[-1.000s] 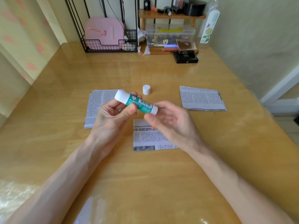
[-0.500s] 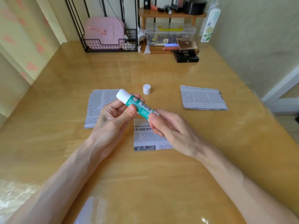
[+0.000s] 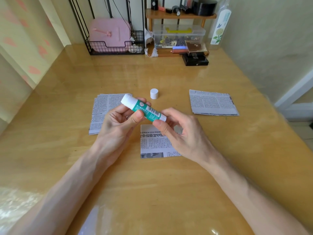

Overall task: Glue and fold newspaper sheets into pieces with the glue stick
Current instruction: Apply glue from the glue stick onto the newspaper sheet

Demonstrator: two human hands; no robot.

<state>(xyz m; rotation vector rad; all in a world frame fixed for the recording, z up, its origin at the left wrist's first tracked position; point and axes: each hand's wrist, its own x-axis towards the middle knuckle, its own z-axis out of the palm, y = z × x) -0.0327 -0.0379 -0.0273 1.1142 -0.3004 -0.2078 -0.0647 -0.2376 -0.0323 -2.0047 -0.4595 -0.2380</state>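
A green and white glue stick (image 3: pixel 144 109) lies slanted in the air above the table, uncapped, its white glue end up and to the left. My left hand (image 3: pixel 116 122) grips its barrel between thumb and fingers. My right hand (image 3: pixel 179 131) pinches the stick's lower white end with thumb and forefinger. The white cap (image 3: pixel 154 93) stands on the table behind the hands. One newspaper piece (image 3: pixel 155 143) lies under my right hand, partly hidden. A stack of newspaper sheets (image 3: pixel 103 111) lies at the left behind my left hand. Folded newspaper pieces (image 3: pixel 212 103) lie at the right.
A wooden table (image 3: pixel 152 192) with a glossy top bears everything. At the back stand a black wire basket (image 3: pixel 115 46) with a pink item, a small wooden shelf (image 3: pixel 179 16) over a clear plastic box, black boxes (image 3: pixel 194 60) and a tall bottle (image 3: pixel 220 24). A wall runs along the right.
My right hand's fingers have shifted round the stick's lower end, from an open cupping hold to a pinch. The glue stick has stayed in my left hand, tilting slightly.
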